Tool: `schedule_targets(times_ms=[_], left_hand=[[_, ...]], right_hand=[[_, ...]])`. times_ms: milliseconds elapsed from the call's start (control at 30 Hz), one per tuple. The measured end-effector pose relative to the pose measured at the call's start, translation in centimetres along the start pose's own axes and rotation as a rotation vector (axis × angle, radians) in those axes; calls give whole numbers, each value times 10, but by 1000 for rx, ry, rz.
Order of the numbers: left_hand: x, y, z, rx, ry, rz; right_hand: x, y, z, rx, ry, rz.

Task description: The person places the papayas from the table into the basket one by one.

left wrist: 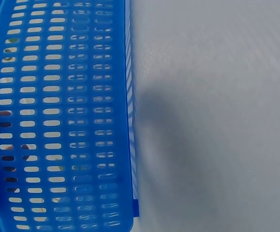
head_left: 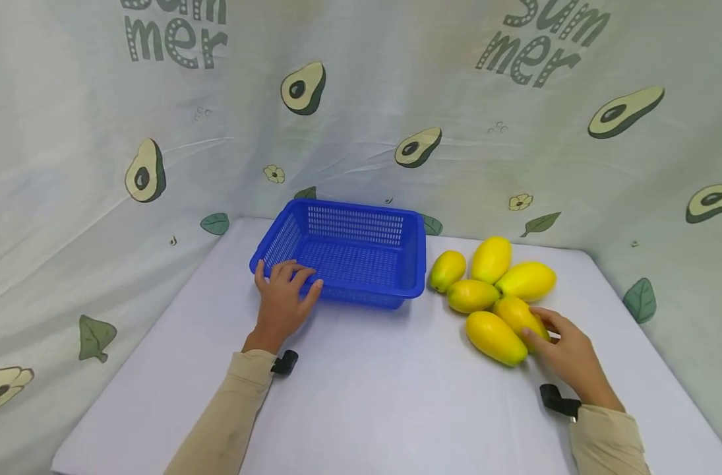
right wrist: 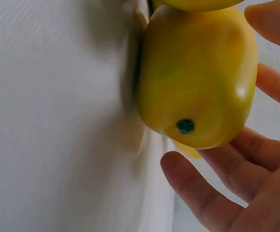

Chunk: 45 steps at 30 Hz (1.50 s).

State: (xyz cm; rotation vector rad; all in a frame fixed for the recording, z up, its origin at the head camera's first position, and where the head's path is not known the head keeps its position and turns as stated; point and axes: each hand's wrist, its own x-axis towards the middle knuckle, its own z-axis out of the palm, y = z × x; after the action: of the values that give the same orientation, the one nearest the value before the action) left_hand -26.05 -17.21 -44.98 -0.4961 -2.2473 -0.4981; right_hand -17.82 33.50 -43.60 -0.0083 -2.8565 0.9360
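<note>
A blue plastic basket with slotted walls stands at the table's back. My left hand grips its near left rim, fingers hooked over the edge. In the left wrist view the basket's wall fills the left side, and dark bits of fingers show through its slots. On the right, my right hand holds a yellow papaya, thumb on the near side and fingers on the far side. In the right wrist view this papaya shows a green stem spot, with fingers behind and below it.
Several more yellow papayas lie close together right of the basket, among them a front papaya beside the held one and a rear papaya. A white cloth covers the table. An avocado-print curtain hangs behind.
</note>
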Motion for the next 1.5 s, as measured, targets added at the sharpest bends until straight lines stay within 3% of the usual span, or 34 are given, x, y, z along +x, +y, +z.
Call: schedule_targets(times_ms=[300, 533, 867, 1067, 1233, 1500], left_hand=[[3, -2, -3, -1, 0, 37], [5, -5, -4, 14, -2, 18], [0, -5, -5, 18, 13, 21], [-1, -4, -3, 11, 19, 35], [1, -3, -1, 16, 13, 33], [0, -2, -1, 33, 14, 40]], right_hand=[[-10, 10, 6, 9, -99, 105], [-4, 5, -2, 2, -97, 70], [-3, 10, -5, -2, -129, 99], [-7, 13, -10, 31, -97, 108], [-7, 15, -15, 80, -69, 96], [-7, 21, -19, 329, 3, 98]])
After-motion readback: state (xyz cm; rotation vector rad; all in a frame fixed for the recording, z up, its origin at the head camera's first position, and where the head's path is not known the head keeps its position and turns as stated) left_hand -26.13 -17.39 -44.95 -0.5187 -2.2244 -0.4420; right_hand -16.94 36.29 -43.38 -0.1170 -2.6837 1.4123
